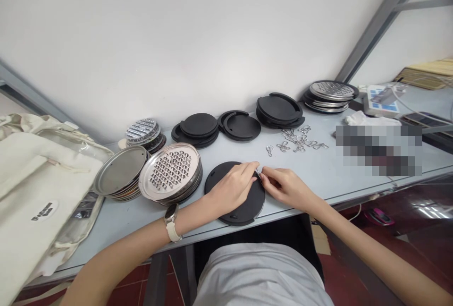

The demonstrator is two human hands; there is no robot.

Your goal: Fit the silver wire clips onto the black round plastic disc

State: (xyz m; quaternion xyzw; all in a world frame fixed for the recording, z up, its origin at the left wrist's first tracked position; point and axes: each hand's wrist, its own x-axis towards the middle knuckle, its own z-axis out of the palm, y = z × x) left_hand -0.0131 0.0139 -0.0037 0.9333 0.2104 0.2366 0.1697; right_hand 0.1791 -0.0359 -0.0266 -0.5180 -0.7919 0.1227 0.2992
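Observation:
A black round disc (244, 207) lies near the table's front edge. My left hand (231, 185) reaches across it, its fingers closed at the disc's right edge. At that same edge my right hand (285, 185) pinches a small metal clip (259, 173), partly hidden by the fingertips of both hands. More wire clips (299, 140) are scattered on the table beyond my right hand. To the left of the disc stands a stack of round metal grater plates (171, 174), the top one with raised, toothed holes.
Plain metal discs (122, 169) and a smaller grater stack (142, 131) stand left. Black discs and curved-rim holders (198, 126) line the wall, with another grater stack (331, 93) farther right. A cream bag (42, 188) covers the left end; a white cloth (370, 119) lies right.

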